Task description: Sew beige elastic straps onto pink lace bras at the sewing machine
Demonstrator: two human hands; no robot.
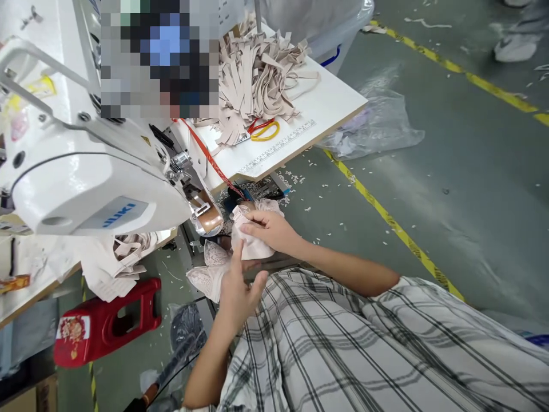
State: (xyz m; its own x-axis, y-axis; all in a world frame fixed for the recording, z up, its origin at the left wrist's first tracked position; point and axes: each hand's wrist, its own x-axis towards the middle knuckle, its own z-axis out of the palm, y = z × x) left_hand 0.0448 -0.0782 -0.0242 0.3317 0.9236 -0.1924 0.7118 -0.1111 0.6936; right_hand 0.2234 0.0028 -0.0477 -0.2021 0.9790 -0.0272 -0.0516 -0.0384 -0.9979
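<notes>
A pale pink lace garment (pixel 257 247) lies bunched over my lap in front of the sewing machine (pixel 98 191). My right hand (pixel 268 228) pinches its upper part between thumb and fingers. Beside it, my left hand (pixel 241 286) has its thumb and index finger spread, with the fingertip near the cloth; its lower fingers are partly hidden. A lace part (pixel 210 272) of the garment hangs to the left of that hand. The machine's rounded arm end (pixel 208 217) is just up and left of the cloth.
Beige fabric strips (pixel 253 86) are heaped on the white table (pixel 334 106), near yellow-and-red-handled scissors (pixel 266 131). A red stool (pixel 107 320) stands at the lower left. More pale fabric (pixel 107 263) hangs off the left table. A plastic bag (pixel 377 126) lies on the floor.
</notes>
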